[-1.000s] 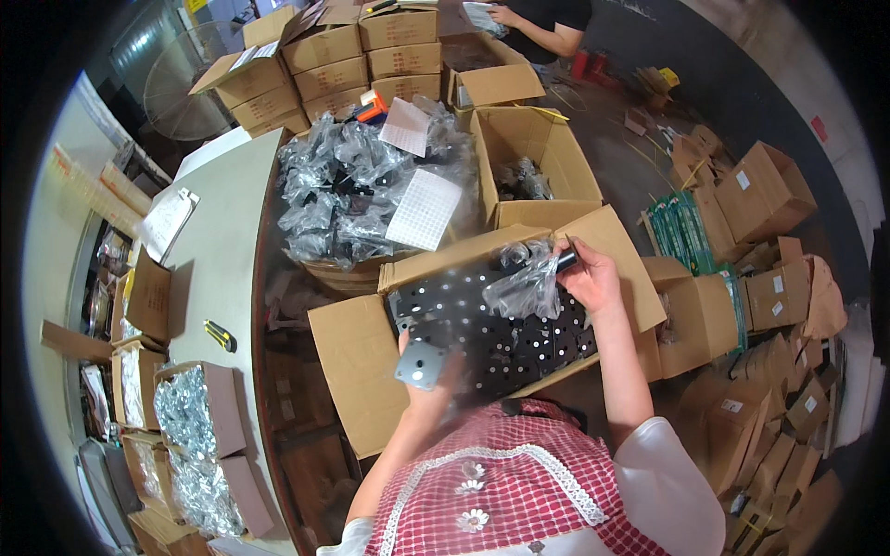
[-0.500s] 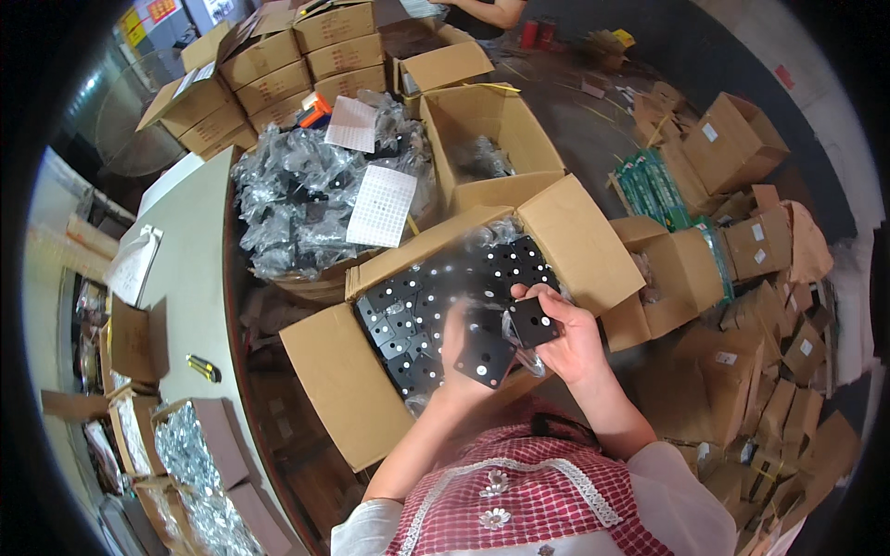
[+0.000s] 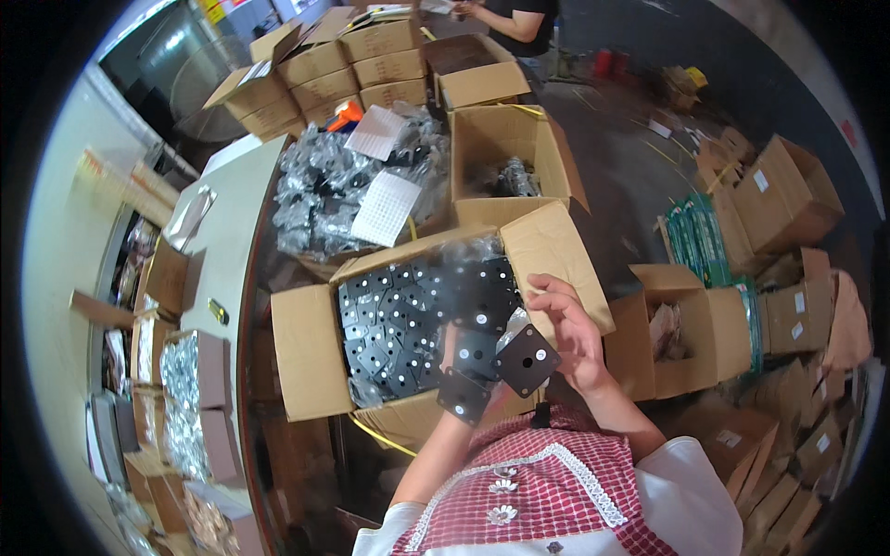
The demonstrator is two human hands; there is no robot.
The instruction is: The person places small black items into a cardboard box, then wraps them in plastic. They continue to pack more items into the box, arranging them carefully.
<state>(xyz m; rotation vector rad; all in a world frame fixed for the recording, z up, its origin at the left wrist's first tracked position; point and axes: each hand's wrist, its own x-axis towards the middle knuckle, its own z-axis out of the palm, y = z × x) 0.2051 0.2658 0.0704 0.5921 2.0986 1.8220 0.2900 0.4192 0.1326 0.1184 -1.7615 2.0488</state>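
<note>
My left hand (image 3: 451, 347), largely hidden behind black square plates, is closed on several of them. One plate (image 3: 464, 397) tilts low over the wrist, and another plate (image 3: 475, 350) sits above it. A third plate (image 3: 527, 360) with a dark centre hole and a white round sticker stands beside my right hand (image 3: 577, 338). That hand's fingers are apart and slightly curled; its thumb is hard to make out. Clear plastic film shows between the hands. Beneath them is an open cardboard box (image 3: 306, 357), filled with many similar black plates (image 3: 385, 324).
Left, a grey-green table (image 3: 218, 255) bears a yellow-black cutter (image 3: 218, 311). Beyond the box lie plastic-wrapped parts (image 3: 320, 176) and two white sheets. Another open carton (image 3: 501, 139) stands behind, and cartons (image 3: 783, 199) crowd the right. A person (image 3: 519, 23) stands far back.
The view has shifted, so the box appears lower and further left. My right hand's fingers have opened away from the plate they held. The plates at my left hand now fan apart.
</note>
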